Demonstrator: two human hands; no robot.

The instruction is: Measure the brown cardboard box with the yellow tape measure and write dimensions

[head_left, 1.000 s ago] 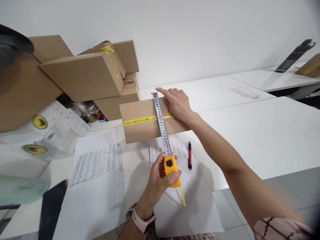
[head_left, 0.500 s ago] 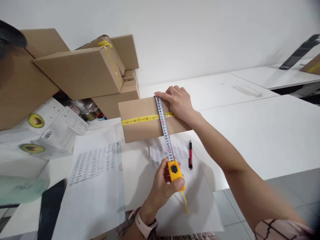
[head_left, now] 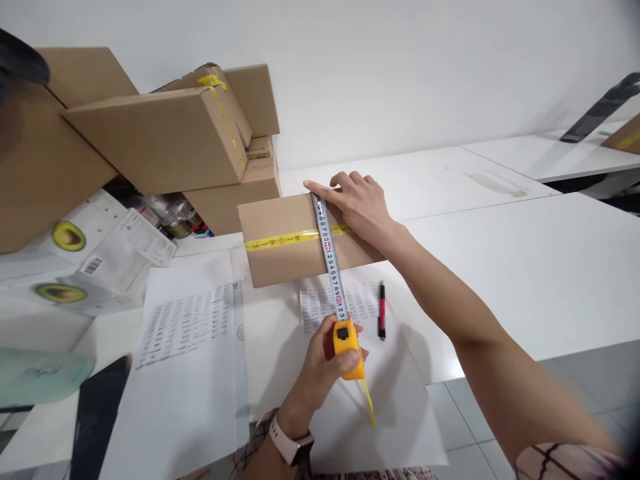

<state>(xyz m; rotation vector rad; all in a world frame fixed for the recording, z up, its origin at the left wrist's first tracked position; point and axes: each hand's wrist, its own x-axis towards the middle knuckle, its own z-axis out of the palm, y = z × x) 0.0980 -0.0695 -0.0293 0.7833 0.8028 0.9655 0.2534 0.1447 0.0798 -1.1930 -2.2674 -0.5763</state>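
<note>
My left hand [head_left: 316, 377] is wrapped round the yellow case of a tape measure [head_left: 349, 361], a yellow strap hanging from its lower end. The numbered metal blade [head_left: 330, 257] is pulled out and lies across the top of a small cardboard box [head_left: 280, 263] sealed with yellow printed tape. At the box's far edge, my right hand [head_left: 366, 208] grips the box from above, with one finger stretched over the blade's end. The hand and forearm hide the box's right part. Below the box lie a printed sheet [head_left: 315, 307] and a red and black pen [head_left: 382, 310].
Large cardboard boxes [head_left: 160, 143] are stacked at the back left. White cartons with avocado pictures [head_left: 107, 250] stand in front of them. More printed paper [head_left: 175, 393] lies at the left, beside a dark flat object [head_left: 97, 417]. White tabletop [head_left: 500, 267] stretches to the right.
The finger over the blade's end has lifted slightly and reaches a little farther left. The tape measure case has tilted slightly in my left hand. The view has shifted a little.
</note>
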